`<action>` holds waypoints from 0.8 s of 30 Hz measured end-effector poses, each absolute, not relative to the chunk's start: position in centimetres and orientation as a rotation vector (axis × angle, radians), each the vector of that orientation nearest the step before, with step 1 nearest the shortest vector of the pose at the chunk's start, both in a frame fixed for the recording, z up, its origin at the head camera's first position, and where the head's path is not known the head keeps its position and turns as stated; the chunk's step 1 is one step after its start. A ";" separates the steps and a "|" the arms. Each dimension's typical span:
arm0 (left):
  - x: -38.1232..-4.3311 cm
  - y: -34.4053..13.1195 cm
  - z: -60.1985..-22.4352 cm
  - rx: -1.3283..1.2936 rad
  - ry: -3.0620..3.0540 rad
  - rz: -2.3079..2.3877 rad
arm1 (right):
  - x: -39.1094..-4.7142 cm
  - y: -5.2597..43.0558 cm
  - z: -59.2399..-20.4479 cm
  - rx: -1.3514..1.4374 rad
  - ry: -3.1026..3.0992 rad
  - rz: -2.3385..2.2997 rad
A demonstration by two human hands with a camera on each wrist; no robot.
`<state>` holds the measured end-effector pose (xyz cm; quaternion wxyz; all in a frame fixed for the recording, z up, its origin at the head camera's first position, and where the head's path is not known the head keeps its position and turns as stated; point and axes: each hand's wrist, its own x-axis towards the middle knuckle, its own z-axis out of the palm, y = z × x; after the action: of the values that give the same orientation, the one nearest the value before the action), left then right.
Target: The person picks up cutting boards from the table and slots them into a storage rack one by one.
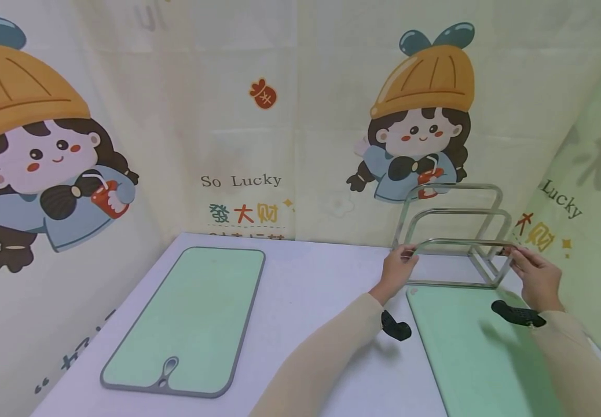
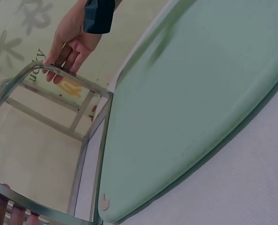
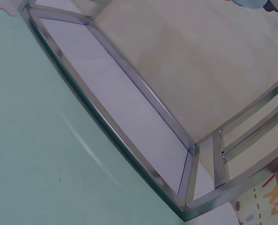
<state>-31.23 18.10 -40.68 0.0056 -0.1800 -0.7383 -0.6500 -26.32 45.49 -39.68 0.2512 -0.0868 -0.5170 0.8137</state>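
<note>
A silver metal rack (image 1: 464, 241) with three upright hoops stands at the back right of the table. My left hand (image 1: 398, 269) grips the left side of its front hoop near the top. Opposite it, my right hand (image 1: 540, 281) holds the right side of the same hoop, fingers curled behind the bar in the left wrist view. Directly in front of the rack's base lies a plain green board (image 1: 472, 341), partly covered by my right forearm. The right wrist view shows the rack's lower bar (image 3: 106, 119) along that board's edge.
On the left of the white table (image 1: 321, 313) lies a light green cutting board (image 1: 201, 307) with a grey rim and a handle slot near me. Printed cloth (image 1: 238, 133) hangs along the back and both sides, close behind the rack.
</note>
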 end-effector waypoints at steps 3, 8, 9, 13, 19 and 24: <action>-31.4 17.9 -40.8 -0.565 -2.294 -2.059 | -26.5 45.9 -40.0 -0.242 -1.449 2.206; -31.8 17.8 -41.2 -0.550 -2.281 -2.056 | -28.3 48.6 -42.2 -0.247 -1.568 2.156; -31.8 17.8 -41.2 -0.549 -2.279 -2.057 | -28.7 49.1 -42.7 -0.249 -1.576 2.147; -31.9 17.7 -41.2 -0.551 -2.275 -2.053 | -29.7 50.7 -44.3 -0.202 -1.574 2.137; -32.0 17.2 -41.2 -0.506 -2.250 -2.040 | -29.4 49.9 -44.3 -0.039 -1.552 2.196; -32.2 16.6 -41.2 -0.505 -2.246 -2.023 | -27.0 46.3 -41.1 0.067 -1.523 2.288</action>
<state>-32.21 16.62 -41.19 0.0384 -0.1645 -0.7324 -0.6595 -26.98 46.29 -41.12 0.1948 0.0241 -0.5432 0.8163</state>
